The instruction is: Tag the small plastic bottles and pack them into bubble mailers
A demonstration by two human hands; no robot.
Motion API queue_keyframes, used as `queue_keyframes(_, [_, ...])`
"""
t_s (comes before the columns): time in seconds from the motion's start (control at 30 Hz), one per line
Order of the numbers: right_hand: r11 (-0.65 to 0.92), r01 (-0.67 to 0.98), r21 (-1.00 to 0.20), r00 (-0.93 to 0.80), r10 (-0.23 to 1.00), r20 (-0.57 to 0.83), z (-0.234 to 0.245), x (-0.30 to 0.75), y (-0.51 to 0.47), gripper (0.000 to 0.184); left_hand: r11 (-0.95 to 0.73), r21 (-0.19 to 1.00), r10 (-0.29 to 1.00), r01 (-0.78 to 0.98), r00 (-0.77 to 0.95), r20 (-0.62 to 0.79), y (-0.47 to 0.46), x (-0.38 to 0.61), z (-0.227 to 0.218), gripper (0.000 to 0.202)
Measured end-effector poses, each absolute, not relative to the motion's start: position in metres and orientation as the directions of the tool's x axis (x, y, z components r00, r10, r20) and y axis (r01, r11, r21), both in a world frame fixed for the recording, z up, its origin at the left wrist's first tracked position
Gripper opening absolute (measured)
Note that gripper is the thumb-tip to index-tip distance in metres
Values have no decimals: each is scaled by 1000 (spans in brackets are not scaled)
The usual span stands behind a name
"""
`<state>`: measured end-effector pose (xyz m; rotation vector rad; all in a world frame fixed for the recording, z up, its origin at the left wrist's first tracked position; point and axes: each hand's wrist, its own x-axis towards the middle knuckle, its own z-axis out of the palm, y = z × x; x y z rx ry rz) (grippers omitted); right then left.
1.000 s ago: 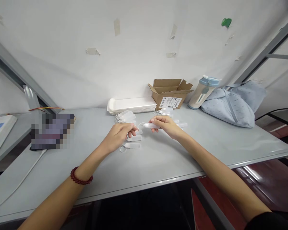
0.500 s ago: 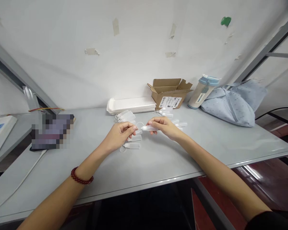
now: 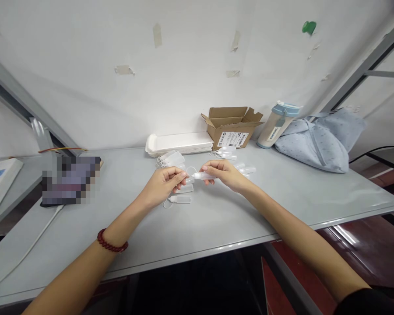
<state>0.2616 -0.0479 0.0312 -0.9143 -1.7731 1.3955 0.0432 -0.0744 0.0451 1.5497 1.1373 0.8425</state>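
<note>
My right hand (image 3: 225, 173) pinches a small translucent white bottle (image 3: 202, 176), held lying sideways with its tip pointing left. My left hand (image 3: 164, 186) is closed in a pinch at that tip, on a small cap or the thin loop attached to it; I cannot make out which. Both hands hover just above the grey table (image 3: 216, 218). Under and behind them lie several more small white bottles, one (image 3: 180, 199) just below my left hand, a bunch (image 3: 171, 159) further back and others (image 3: 228, 152) near the box.
A stack of white trays (image 3: 179, 143) lies against the back wall. To its right stand an open cardboard box (image 3: 231, 127), a blue-lidded cup (image 3: 276, 126) and a pale blue bag (image 3: 318, 140). A blurred dark object (image 3: 70, 179) with a white cable (image 3: 26, 251) sits at the left.
Both hands have drawn slightly closer together, the bottle's tip now meeting my left fingers. The view shifted very little.
</note>
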Motion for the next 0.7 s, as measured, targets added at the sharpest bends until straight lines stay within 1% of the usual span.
queue_keyframes(0.37, [173,109,-979,-509,856,95,31,261,-49,24,-2,975,946,223,317,-71,-76,42,46,27])
queue_keyframes(0.7, [174,109,-979,-503,859,97,30,262,-48,26,-11,977,944,213,325,-60,-75,42,44,28])
